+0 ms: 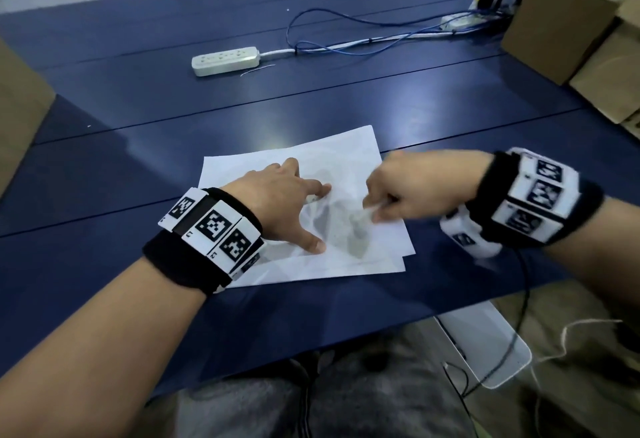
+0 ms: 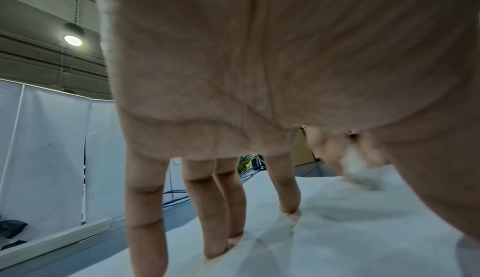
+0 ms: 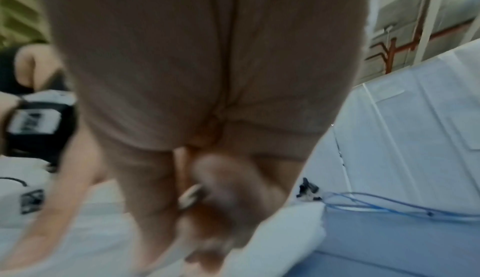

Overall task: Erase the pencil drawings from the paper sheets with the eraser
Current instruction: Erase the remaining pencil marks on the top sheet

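Our right hand (image 1: 408, 192) pinches the small white eraser (image 1: 370, 212) on the white paper sheets (image 1: 346, 153), just right of our left hand (image 1: 284, 202), which is spread flat w/ fingertips pinning the top sheet.

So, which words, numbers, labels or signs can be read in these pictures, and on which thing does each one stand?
No word or number reads clearly.
Left wristband: black-and-white square code patterns; the small marks beside them are too small to read.
Right wristband: the same kind of patterns, blurred.
Paper sheets: only faint grey pencil shading, no text.
Power strip: no legible label.
Cardboard boxes: no legible print.
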Demonstrator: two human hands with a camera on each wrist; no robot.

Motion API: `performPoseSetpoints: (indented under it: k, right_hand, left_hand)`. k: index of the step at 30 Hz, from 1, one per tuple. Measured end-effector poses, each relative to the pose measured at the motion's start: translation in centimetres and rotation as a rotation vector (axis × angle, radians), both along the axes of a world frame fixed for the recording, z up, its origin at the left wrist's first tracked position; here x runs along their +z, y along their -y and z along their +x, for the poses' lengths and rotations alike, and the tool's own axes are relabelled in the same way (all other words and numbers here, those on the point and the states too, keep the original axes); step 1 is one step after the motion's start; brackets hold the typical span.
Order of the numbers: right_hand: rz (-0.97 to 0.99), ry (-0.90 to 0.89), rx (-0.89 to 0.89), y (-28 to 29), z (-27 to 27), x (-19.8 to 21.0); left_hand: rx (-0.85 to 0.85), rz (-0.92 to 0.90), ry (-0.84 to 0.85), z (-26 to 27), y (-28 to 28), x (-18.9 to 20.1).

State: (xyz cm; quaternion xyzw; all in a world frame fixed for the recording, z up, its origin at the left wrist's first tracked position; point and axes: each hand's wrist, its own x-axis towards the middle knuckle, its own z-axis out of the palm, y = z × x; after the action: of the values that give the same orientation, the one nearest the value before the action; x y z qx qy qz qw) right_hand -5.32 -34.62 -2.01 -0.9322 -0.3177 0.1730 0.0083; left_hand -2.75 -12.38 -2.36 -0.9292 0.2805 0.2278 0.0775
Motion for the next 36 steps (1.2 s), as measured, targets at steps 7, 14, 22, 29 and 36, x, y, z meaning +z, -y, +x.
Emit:
performPoseSetpoints:
  k: [7,14,22,29,36]
  right_hand:
    - [0.023,-0.007,0.089,0.6,-1.0,0.1]
    - [-0.065,0.067,-0.074,1.4,1.1,0.0]
    - [0.014,-0.072,0.039,0.4,-1.4,-0.2]
    - [0.034,0.035,0.058,0.2,-2.1,0.0]
    - [-0.013,0.057,-0.068,0.9,0.5,0.1]
  left_hand:
    - [0.009,0.0,0.011,0.0,-0.1,0.0]
    - [0.011,-0.004,0.005,-0.1,0.0,0.0]
    - [0.009,0.001,0.002,-0.1,0.0,0.1]
    - [0.021,0.001,0.028,-0.5,0.2,0.1]
    - [0.031,0.009,0.03,-0.7,0.6,0.2]
